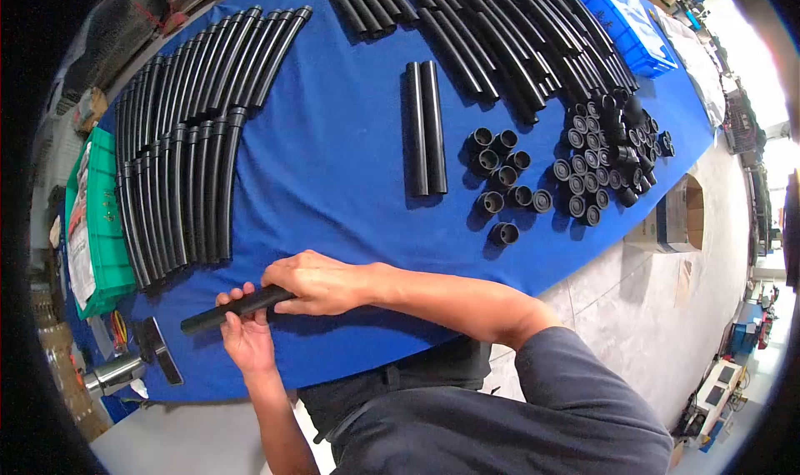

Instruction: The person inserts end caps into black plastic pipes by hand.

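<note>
A short black tube lies across my two hands, just above the near edge of the blue table. My left hand grips it from below, fingers curled over the top. My right hand closes on its right end from above. Two black tubes lie side by side in the table's middle. Several black end caps stand to their right, apart from my hands.
Curved black tubes lie in rows at the left; a long pile of tubes lies at the back. A denser cluster of caps sits at the right. A green crate, a blue crate and a metal tool flank the table.
</note>
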Action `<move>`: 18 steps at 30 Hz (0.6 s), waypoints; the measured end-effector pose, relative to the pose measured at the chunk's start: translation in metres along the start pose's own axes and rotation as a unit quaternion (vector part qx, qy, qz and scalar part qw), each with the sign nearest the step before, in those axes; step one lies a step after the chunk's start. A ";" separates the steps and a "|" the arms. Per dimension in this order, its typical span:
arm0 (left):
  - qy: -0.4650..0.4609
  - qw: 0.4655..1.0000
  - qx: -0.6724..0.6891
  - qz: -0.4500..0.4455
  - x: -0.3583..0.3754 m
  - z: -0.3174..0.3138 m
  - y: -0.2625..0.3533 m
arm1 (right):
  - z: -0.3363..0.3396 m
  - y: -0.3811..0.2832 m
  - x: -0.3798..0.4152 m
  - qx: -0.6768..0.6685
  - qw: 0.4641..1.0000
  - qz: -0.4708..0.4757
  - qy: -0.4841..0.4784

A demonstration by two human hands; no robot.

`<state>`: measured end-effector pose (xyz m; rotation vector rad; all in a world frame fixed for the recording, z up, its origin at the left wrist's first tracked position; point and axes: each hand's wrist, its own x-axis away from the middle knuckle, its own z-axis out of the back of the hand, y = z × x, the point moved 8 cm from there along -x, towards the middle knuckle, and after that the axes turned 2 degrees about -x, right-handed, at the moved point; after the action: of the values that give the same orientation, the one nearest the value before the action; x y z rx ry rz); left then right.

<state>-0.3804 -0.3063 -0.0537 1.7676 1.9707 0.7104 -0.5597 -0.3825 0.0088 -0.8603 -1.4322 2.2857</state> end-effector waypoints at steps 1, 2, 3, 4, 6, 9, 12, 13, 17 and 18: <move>-0.007 1.000 0.000 0.003 0.000 -0.002 -0.001 | 0.001 -0.001 0.001 -0.001 1.000 -0.008 -0.007; -0.014 1.000 0.000 0.005 -0.001 -0.004 -0.002 | 0.001 -0.002 0.002 0.006 1.000 -0.008 -0.004; -0.008 1.000 -0.003 0.003 -0.001 -0.002 -0.003 | 0.001 -0.001 0.002 0.013 1.000 -0.007 -0.004; -0.002 1.000 -0.006 0.000 0.000 -0.001 -0.004 | 0.000 0.000 0.002 0.019 1.000 -0.004 -0.003; 0.028 0.999 -0.026 -0.004 -0.002 -0.009 -0.004 | 0.003 -0.004 0.002 0.056 0.998 0.018 0.028; 0.026 0.999 0.024 0.008 -0.003 -0.013 -0.006 | 0.007 -0.006 0.002 0.089 0.994 0.044 0.053; 0.008 1.000 0.022 0.007 0.000 -0.012 -0.005 | 0.010 -0.005 0.003 0.011 1.000 -0.009 0.022; 0.008 1.000 0.029 0.009 0.000 -0.013 -0.005 | 0.010 0.002 0.001 -0.024 0.999 -0.049 -0.002; 0.001 1.000 0.011 0.002 -0.003 -0.023 -0.005 | 0.009 0.012 -0.001 -0.008 0.998 -0.059 -0.009; -0.004 1.000 0.019 0.001 -0.004 -0.023 -0.005 | 0.008 0.011 -0.001 -0.014 0.998 -0.060 -0.010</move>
<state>-0.3977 -0.3126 -0.0392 1.7911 1.9911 0.6695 -0.5631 -0.3936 0.0024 -0.7411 -1.4859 2.1973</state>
